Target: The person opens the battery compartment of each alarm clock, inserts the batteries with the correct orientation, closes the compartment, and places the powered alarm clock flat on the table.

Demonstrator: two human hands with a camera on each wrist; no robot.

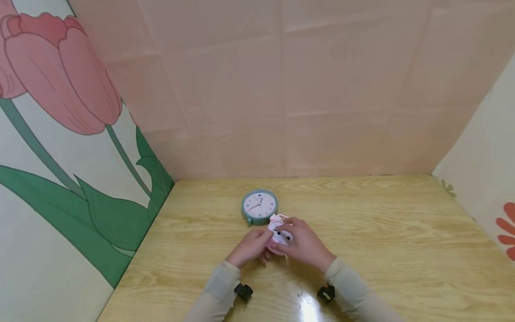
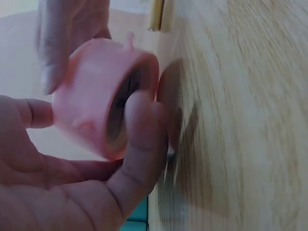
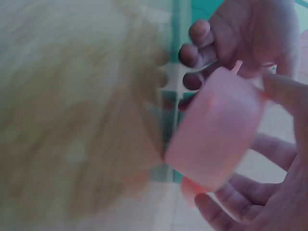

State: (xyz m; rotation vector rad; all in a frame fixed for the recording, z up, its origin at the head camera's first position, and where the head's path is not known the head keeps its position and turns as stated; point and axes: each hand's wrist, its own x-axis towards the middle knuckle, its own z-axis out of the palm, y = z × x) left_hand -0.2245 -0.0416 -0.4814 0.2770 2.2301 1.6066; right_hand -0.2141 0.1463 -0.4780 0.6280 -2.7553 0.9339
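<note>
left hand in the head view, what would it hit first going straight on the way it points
The pink clock, which the left hand is holding; past that, the right hand looks next in line, though depth is hard to judge here.

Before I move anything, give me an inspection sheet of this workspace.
Surface: wood-grain table, with glare near the front.
Job's things: pink clock held in both hands; green clock lying face up just beyond it.
Clutter: nothing seen in the head view; a gold-toned shape at the top of the left wrist view is unclear.
Hands: left hand and right hand both grip the pink clock; a black device sits at each wrist.
Cables: nothing seen.
Surroundings: tulip picture on the left, creased pinkish backdrop behind, red flower on the right wall.
</note>
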